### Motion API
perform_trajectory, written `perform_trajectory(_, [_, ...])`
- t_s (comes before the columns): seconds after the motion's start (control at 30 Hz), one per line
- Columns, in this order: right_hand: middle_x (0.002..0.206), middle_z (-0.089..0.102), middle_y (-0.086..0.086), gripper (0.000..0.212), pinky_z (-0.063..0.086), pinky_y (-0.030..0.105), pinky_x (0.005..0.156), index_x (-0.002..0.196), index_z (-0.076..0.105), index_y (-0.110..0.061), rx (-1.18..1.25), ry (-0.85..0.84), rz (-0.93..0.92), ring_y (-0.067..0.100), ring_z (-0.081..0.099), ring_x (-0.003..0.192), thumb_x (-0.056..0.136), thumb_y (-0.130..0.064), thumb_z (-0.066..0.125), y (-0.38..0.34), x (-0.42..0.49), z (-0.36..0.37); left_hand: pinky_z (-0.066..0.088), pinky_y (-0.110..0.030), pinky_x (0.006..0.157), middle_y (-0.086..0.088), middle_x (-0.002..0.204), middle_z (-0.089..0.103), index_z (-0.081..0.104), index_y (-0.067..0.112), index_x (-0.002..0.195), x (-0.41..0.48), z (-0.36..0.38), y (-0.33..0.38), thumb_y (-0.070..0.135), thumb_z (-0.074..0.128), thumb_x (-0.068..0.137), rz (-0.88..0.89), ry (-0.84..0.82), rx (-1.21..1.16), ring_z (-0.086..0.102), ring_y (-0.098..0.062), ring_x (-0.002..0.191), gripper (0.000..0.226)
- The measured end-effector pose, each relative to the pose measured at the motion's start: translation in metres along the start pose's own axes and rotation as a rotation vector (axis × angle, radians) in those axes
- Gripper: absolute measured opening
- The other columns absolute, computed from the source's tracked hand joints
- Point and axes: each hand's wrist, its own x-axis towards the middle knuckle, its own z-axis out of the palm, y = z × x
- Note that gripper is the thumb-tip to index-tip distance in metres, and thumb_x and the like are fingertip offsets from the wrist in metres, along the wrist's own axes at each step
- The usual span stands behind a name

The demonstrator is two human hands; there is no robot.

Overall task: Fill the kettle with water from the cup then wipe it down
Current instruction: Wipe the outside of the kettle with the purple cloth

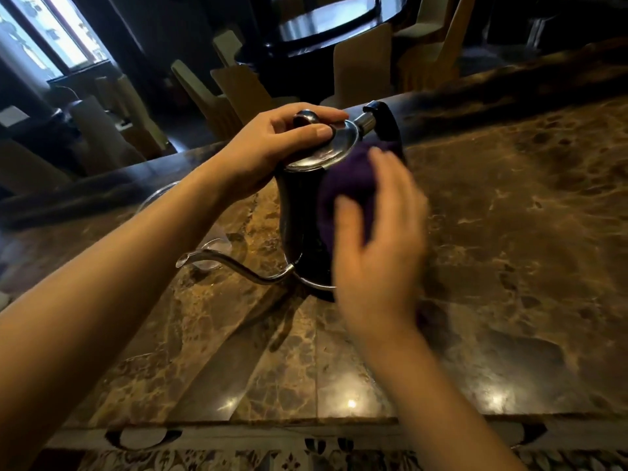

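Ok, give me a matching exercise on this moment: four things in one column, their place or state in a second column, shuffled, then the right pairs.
Column one:
1. left hand
2. right hand
3. gooseneck spout
4. glass cup

Column two:
A. pressing a purple cloth against the kettle body
B. on the marble counter, behind the spout tip
C. on the lid, around its knob
D. pointing toward the person's left

Pairs: 1-C, 2-A, 3-D, 4-B
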Motion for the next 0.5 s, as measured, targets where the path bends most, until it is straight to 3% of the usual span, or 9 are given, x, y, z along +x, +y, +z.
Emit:
perform_trajectory(0.07, [0.15, 0.03, 0.013, 0.062, 0.014, 0.027, 0.112, 0.143, 0.024, -0.011, -0.079, -0.067, 0.011, 0.024, 0.019, 0.137, 0.09, -0.038, 0.04, -0.006, -0.002, 0.023, 0.05, -0.021, 0.086, -0.002, 0.122, 0.059, 0.058, 0.018, 0.112, 0.0, -0.001, -0.002, 0.019, 0.055, 0.08, 0.006, -0.011, -0.004, 0.061, -0.009, 0.106, 0.032])
perform_trajectory(0.2, [0.153, 0.021, 0.015, 0.063, 0.024, 0.046, 0.113, 0.143, 0.011, -0.017, -0.214, -0.05, 0.054, 0.026, 0.013, 0.138, 0.091, -0.043, 0.033, 0.004, -0.014, 0.038, 0.05, -0.021, 0.087, 0.001, 0.12, 0.061, 0.062, 0.021, 0.106, 0.001, -0.008, -0.005, 0.025, 0.062, 0.073, 0.035, -0.054, -0.013, 0.061, -0.009, 0.106, 0.033])
perform_trajectory(0.37, [0.152, 0.021, 0.018, 0.063, 0.024, 0.042, 0.11, 0.144, 0.012, -0.014, -0.331, -0.108, 0.122, 0.028, 0.014, 0.138, 0.091, -0.041, 0.031, 0.026, -0.039, 0.027, 0.048, -0.025, 0.093, 0.007, 0.12, 0.062, 0.067, 0.031, 0.099, 0.002, -0.015, -0.006, 0.037, 0.071, 0.066, 0.071, -0.124, 0.028, 0.057, -0.012, 0.114, 0.034])
perform_trajectory(0.43, [0.154, 0.017, 0.016, 0.065, 0.018, 0.037, 0.114, 0.146, 0.008, -0.014, -0.357, -0.153, 0.16, 0.028, 0.013, 0.141, 0.092, -0.041, 0.031, 0.032, -0.051, 0.021, 0.045, -0.023, 0.094, 0.012, 0.118, 0.064, 0.067, 0.033, 0.099, 0.002, -0.017, -0.004, 0.033, 0.066, 0.07, 0.07, -0.151, 0.064, 0.055, -0.009, 0.117, 0.029])
perform_trajectory(0.5, [0.15, 0.027, 0.02, 0.062, 0.008, 0.027, 0.113, 0.143, 0.016, -0.01, -0.356, -0.125, 0.163, 0.027, 0.02, 0.138, 0.091, -0.038, 0.035, 0.036, -0.058, 0.014, 0.043, -0.019, 0.094, 0.017, 0.117, 0.065, 0.067, 0.034, 0.1, 0.001, -0.019, -0.002, 0.042, 0.07, 0.069, 0.083, -0.198, 0.104, 0.054, -0.006, 0.118, 0.033])
